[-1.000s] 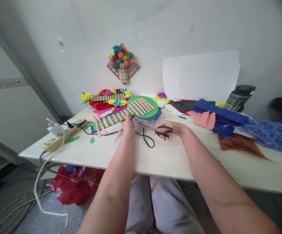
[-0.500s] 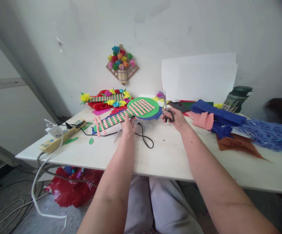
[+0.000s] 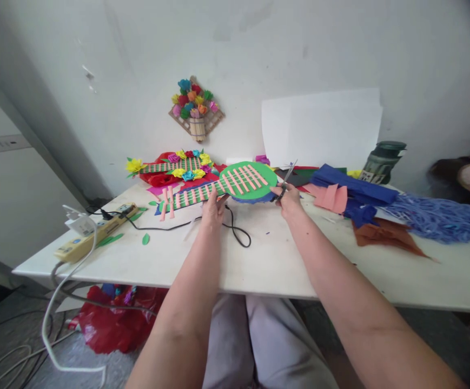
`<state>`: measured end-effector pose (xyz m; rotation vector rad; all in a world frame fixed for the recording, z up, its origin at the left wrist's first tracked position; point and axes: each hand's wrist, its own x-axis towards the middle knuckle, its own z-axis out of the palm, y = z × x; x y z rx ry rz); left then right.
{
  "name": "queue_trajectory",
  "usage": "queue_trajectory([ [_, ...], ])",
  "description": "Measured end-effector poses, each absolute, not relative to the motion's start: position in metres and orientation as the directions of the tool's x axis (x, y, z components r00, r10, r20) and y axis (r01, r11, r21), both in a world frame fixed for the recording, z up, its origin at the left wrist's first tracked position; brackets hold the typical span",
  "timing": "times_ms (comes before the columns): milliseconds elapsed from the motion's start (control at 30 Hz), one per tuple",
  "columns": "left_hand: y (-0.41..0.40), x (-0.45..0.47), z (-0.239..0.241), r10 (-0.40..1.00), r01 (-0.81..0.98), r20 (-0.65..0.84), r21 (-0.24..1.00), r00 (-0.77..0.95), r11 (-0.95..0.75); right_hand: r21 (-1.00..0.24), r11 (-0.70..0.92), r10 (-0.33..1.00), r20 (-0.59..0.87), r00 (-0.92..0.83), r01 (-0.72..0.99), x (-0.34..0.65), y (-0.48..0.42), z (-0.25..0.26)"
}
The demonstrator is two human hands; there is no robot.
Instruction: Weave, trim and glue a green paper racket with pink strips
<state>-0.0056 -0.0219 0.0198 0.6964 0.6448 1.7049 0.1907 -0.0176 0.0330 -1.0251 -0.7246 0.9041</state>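
My left hand [image 3: 213, 208] is closed on the neck of a paper lute [image 3: 255, 189], green on its face with pink strips across it and pale strings. Dark blue crepe paper shows along the lute's lower edge. It is held tilted above the table. In my right hand [image 3: 289, 200] is a pair of scissors [image 3: 289, 172], the blades pointing up and a little to the right. The fingers of that hand also reach the right rim of the lute's round body. Behind on the left lies a second lute [image 3: 170, 165] trimmed with paper flowers.
A power strip [image 3: 97, 235] with cords stands at the table's left. To the right lie folded blue crepe paper [image 3: 352, 183], pink paper [image 3: 328, 198], brown paper [image 3: 384, 236] and a blue yarn heap [image 3: 441, 216]. A green bottle [image 3: 382, 162] stands behind them.
My right hand has come in to the lute's right rim, and the scissors have tipped to the right. The lute has shifted slightly right, while the view has turned a little.
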Motion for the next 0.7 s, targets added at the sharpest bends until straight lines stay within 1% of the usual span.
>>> queue_trajectory([
  [133,-0.018,-0.005,0.014,0.955,-0.591,0.261,0.752,-0.138,-0.291,-0.912,0.252,0.889,0.087,0.449,-0.323,0.188,-0.015,0.03],
  [200,-0.016,-0.004,0.011,0.951,-0.552,0.288,0.778,-0.112,-0.301,-0.91,0.24,0.901,0.08,0.427,-0.337,0.187,-0.015,0.03],
  [300,-0.013,-0.006,0.008,0.957,-0.537,0.283,0.797,-0.069,-0.275,-0.912,0.221,0.922,0.081,0.378,-0.345,0.186,-0.016,0.029],
  [433,-0.014,-0.008,0.008,0.956,-0.576,0.29,0.776,-0.038,-0.258,-0.913,0.206,0.946,0.094,0.31,-0.353,0.188,-0.017,0.027],
  [567,-0.017,-0.004,0.009,0.957,-0.56,0.288,0.786,-0.041,-0.261,-0.905,0.242,0.938,0.125,0.324,-0.35,0.192,-0.017,0.029],
  [700,-0.018,0.003,0.01,0.965,-0.456,0.263,0.859,0.001,-0.234,-0.901,0.251,0.919,0.107,0.379,-0.355,0.197,-0.016,0.031],
])
